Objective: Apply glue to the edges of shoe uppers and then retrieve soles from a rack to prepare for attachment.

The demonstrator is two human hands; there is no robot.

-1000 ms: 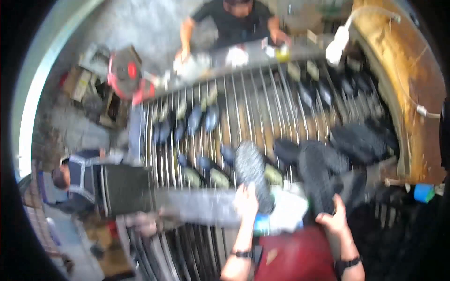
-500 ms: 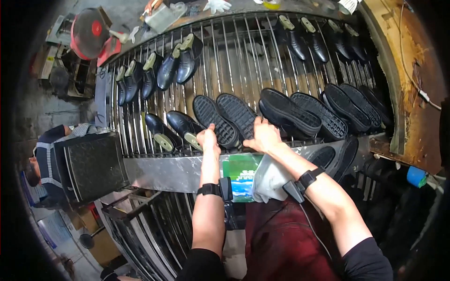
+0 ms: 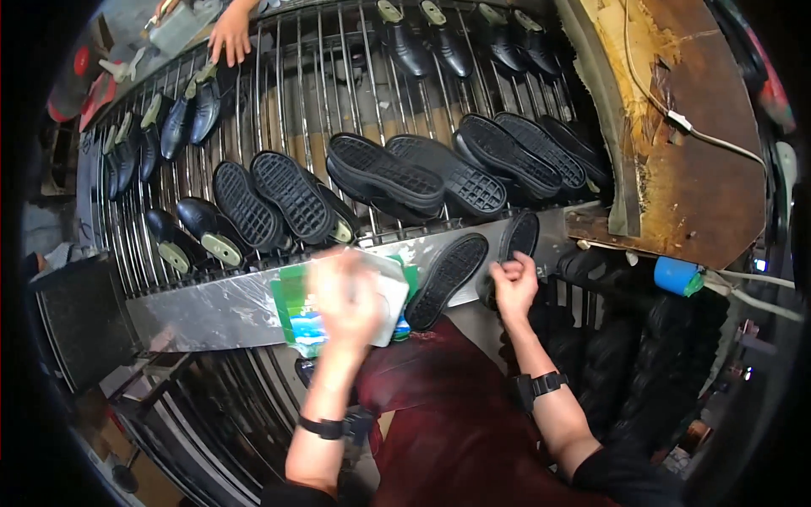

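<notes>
My left hand (image 3: 342, 296) is smeared by motion over a green box (image 3: 291, 308) and a white sheet-like thing (image 3: 390, 291) at the metal ledge. Its fingers cannot be made out. My right hand (image 3: 515, 291) has curled fingers at the lower part of a black shoe sole (image 3: 519, 234); whether it grips the sole is hidden. Another black sole (image 3: 448, 281) leans on the ledge between my hands. Beyond, two shoes (image 3: 291, 196) rest soles up on the rack, pressed against neither hand.
A rack of metal bars (image 3: 296, 93) carries several black shoes (image 3: 410, 46), some upside down. A co-worker's hand (image 3: 231, 35) reaches to shoes at the far left. A worn wooden board (image 3: 701, 152) with a white cable stands right. The metal ledge (image 3: 203, 313) runs in front.
Both hands have left the pair of upturned shoes: the left is now over the green box, the right at the leaning sole. The view has shifted right. A co-worker's hand has come over the far-left shoes.
</notes>
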